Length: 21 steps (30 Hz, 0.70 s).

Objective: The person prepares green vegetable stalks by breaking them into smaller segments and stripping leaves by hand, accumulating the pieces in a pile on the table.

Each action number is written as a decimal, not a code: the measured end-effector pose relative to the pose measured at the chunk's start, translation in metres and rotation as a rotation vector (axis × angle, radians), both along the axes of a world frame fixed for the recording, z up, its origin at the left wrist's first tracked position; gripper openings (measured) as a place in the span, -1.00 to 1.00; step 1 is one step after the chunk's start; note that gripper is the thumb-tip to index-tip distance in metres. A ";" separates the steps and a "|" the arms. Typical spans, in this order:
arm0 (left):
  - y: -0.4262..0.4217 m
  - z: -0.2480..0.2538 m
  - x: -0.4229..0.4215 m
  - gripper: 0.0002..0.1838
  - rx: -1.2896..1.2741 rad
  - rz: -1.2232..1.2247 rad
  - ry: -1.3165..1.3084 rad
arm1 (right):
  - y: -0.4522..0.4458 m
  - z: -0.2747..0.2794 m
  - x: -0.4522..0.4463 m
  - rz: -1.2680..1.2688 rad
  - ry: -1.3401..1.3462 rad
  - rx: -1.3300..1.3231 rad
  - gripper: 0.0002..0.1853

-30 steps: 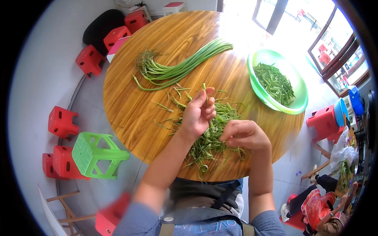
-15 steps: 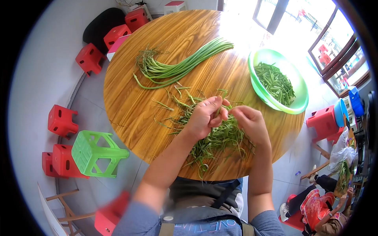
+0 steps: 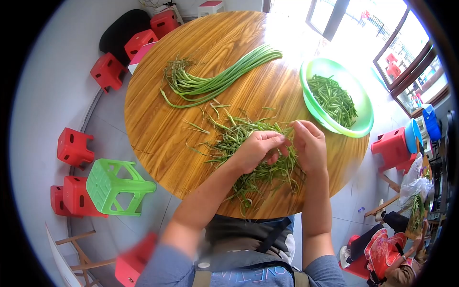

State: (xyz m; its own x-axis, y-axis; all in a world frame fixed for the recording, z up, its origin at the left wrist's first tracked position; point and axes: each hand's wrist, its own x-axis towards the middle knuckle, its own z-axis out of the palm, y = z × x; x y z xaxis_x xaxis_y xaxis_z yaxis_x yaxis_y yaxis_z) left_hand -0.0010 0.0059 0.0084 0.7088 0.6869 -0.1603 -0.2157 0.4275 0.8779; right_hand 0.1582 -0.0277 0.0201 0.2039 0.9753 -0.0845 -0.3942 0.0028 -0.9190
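Observation:
My left hand [image 3: 259, 152] is over a loose heap of green peelings and stem scraps [image 3: 239, 136], its fingers curled with thumb and forefinger close together. Close by on the right, my right hand [image 3: 311, 146] pinches thumb against fingers at about the same height. Whatever lies between the fingertips is too small to make out. Beyond the heap, a bundle of long garlic scapes [image 3: 224, 81] curves across the wooden table [image 3: 158, 119]. A light green bowl [image 3: 319, 115] stands at the right, containing short cut scape pieces [image 3: 333, 99].
Red stools [image 3: 75, 146] and a green stool [image 3: 112, 184] stand on the floor at left. At lower right a seated person in a red patterned apron [image 3: 382, 248] handles green stalks [image 3: 417, 210]. Another red stool [image 3: 389, 147] bears a blue basin [image 3: 412, 136].
Both hands have shifted: the left slightly lower and to the right, the right slightly up and to the right. The bundle and bowl stay in place on the table.

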 end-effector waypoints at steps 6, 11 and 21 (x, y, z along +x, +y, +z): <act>0.001 -0.001 -0.003 -0.75 0.045 0.026 0.036 | 0.002 -0.003 0.000 -0.006 0.029 0.019 -0.89; -0.001 -0.002 -0.002 -0.76 0.091 0.046 0.072 | 0.003 -0.007 0.003 0.035 0.105 0.006 -0.91; 0.002 -0.015 0.002 -0.76 0.075 0.316 0.191 | -0.006 -0.008 -0.029 -0.276 -1.031 0.599 -0.87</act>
State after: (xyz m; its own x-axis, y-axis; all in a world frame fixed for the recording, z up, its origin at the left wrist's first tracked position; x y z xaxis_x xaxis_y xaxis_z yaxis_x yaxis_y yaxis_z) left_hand 0.0008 0.0081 -0.0063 0.4222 0.8817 -0.2104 -0.1560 0.2994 0.9413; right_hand 0.1292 -0.0333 0.0125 0.1161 0.7176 0.6867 0.5988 0.5011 -0.6248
